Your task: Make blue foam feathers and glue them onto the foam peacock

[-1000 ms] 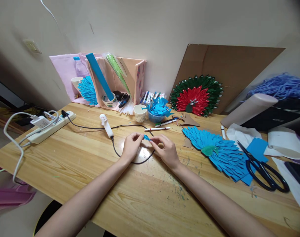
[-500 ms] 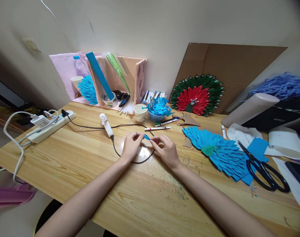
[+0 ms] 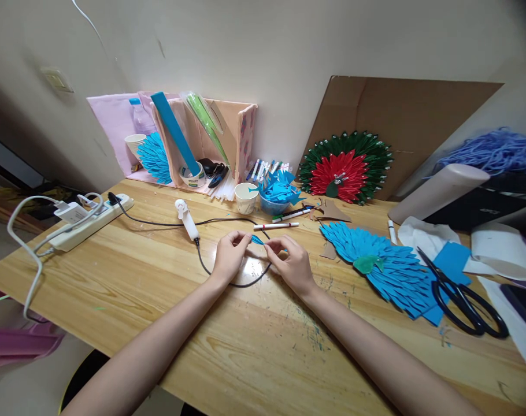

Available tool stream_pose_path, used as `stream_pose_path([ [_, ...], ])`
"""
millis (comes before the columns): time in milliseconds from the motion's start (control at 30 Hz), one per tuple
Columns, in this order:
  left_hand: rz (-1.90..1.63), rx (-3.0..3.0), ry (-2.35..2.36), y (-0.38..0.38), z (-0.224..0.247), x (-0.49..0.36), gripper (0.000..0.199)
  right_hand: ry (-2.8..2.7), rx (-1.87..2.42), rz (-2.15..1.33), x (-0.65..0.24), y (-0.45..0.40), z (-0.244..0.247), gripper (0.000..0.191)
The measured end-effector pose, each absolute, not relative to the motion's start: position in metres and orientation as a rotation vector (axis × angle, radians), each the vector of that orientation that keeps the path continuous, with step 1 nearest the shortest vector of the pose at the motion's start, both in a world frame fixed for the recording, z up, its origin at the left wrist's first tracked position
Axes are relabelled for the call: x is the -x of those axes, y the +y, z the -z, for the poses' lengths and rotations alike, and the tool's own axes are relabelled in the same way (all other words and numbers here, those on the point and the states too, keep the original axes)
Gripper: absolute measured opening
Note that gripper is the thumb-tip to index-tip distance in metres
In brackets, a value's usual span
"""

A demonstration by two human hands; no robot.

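Note:
Between my two hands is a small blue petal-shaped piece (image 3: 258,240), pinched at both ends above the table. My left hand (image 3: 230,254) grips its left end with thumb and fingertips. At its right end, my right hand (image 3: 292,263) pinches it the same way. A black cord loops on the wood below the hands, leading to a white glue gun (image 3: 187,221) on the left. Just beyond the hands lies a white marker with red bands (image 3: 276,226). Behind it stand a paper cup (image 3: 246,199) and a bowl of blue cut pieces (image 3: 277,193).
To the right lie a blue feathered fan shape with a green head (image 3: 376,266) and black scissors (image 3: 465,306). A red and green feathered fan (image 3: 343,167) leans on cardboard (image 3: 406,115). A power strip (image 3: 92,222) sits at left, near a pink organizer (image 3: 248,133).
My hands have drawn very slightly apart, and a little more of the blue piece shows between the fingertips. Everything else stays in place.

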State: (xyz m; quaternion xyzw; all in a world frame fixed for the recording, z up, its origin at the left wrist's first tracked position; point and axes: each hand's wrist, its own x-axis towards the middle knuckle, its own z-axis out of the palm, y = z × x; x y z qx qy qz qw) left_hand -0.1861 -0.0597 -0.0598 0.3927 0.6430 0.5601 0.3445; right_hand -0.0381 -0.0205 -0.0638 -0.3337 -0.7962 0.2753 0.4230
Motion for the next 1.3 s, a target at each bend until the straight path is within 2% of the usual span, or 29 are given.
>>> stream_pose_path([
  [600,-1.553,-0.943,1.665,-0.054,0.060,0.198,0.021,-1.962,0.872,-0.682,0.037,-0.019,0.066,0.008],
  [1000,-1.501,-0.987,1.638,-0.055,0.062,0.192,0.022,-1.955,0.856,-0.772,0.039,-0.019,0.066,0.014],
  [1300,-1.483,-1.040,1.646,-0.056,0.065,0.188,0.023,-1.989,0.853,-0.730,0.039,-0.019,0.067,0.011],
])
